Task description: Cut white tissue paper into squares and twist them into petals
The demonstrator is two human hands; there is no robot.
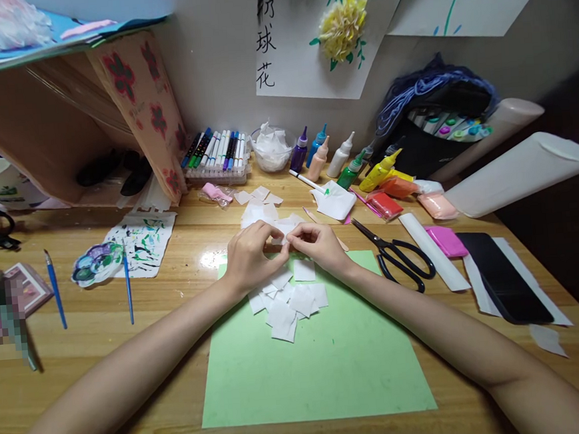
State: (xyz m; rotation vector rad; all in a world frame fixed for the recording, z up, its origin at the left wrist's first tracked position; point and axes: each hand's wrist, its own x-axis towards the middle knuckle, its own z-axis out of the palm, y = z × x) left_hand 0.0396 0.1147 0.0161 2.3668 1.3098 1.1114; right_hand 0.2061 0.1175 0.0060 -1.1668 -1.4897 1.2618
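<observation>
My left hand [251,255] and my right hand [322,246] meet above the far edge of a green paper sheet [317,378]. Thumb and fingertips of both are pinched together on a small white paper piece [284,239], which they mostly hide. Below them, a loose heap of white paper squares [283,314] lies on the sheet, and one separate paper square [304,270] sits just under my right hand. More white paper pieces [259,213] are scattered on the wooden table beyond my fingers.
Black-handled scissors [397,252] lie right of the sheet, near a phone [507,277]. Paint bottles [342,156], a bowl of crumpled white paper [272,148] and a marker case [219,157] line the wall. At left are paintbrushes [127,283] and a paint palette [97,262].
</observation>
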